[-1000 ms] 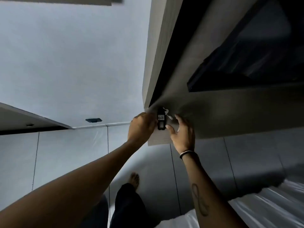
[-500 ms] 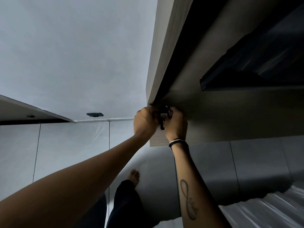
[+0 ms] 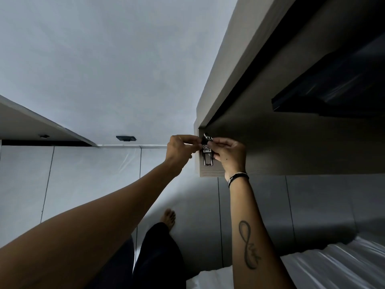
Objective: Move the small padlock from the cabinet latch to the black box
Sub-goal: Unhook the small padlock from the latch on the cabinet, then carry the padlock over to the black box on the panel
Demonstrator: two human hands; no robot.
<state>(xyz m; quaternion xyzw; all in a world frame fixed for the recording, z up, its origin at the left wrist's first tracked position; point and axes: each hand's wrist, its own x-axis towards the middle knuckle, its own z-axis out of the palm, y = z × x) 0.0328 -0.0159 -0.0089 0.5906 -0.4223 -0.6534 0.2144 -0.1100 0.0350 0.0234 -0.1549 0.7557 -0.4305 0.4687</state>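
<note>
A small dark padlock (image 3: 206,148) with a white sticker hangs at the corner of the wooden cabinet (image 3: 291,147), just above a dark metal latch plate (image 3: 208,161). A key ring (image 3: 208,136) sticks out at its top. My left hand (image 3: 180,151) pinches the padlock from the left. From the right, my right hand (image 3: 229,156) holds the padlock's body and the key end with its fingertips. Whether the shackle still sits in the latch is hidden by my fingers. The black box is not in view.
The cabinet's long pale edge (image 3: 225,65) runs up to the right, with a dark panel (image 3: 333,92) beyond it. A white wall (image 3: 93,69) fills the left. Grey floor tiles (image 3: 83,178), my leg and bare foot (image 3: 168,219), and a white sheet (image 3: 333,265) lie below.
Both hands have spread slightly from a tight clasp, so the padlock's sticker and the latch plate below it show again. The view has shifted a little.
</note>
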